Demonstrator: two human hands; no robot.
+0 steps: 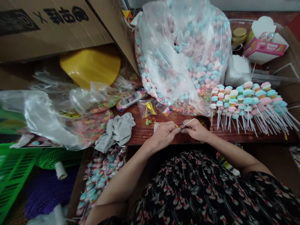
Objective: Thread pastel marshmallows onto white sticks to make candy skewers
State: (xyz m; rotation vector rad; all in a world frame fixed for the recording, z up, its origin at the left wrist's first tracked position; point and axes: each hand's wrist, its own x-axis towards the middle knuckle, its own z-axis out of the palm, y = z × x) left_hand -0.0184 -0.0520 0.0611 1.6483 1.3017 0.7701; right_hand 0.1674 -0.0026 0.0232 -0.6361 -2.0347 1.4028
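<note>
Both my hands meet close to the table's front edge. My right hand [195, 130] is closed around a thin white stick [189, 121], which points up and to the right. Fingertips touching it, my left hand [164, 132] pinches at a small orange and blue bit [181, 126] by the stick's lower end; its kind is too small to tell. Behind the hands lie gold twist ties [151, 107] in a clear packet and a few loose green candy rings [148, 122]. To the right, several marshmallow skewers [248, 97] on white sticks lie in a pile.
A large clear bag [182, 56] of pink and blue marshmallows stands at the back. Left are a crumpled grey cloth [119, 128], a bag of candy rings [91, 128] and a cardboard box [53, 31]. A clear bin [286, 65] sits back right; wrapped skewers [100, 178] lie below the table.
</note>
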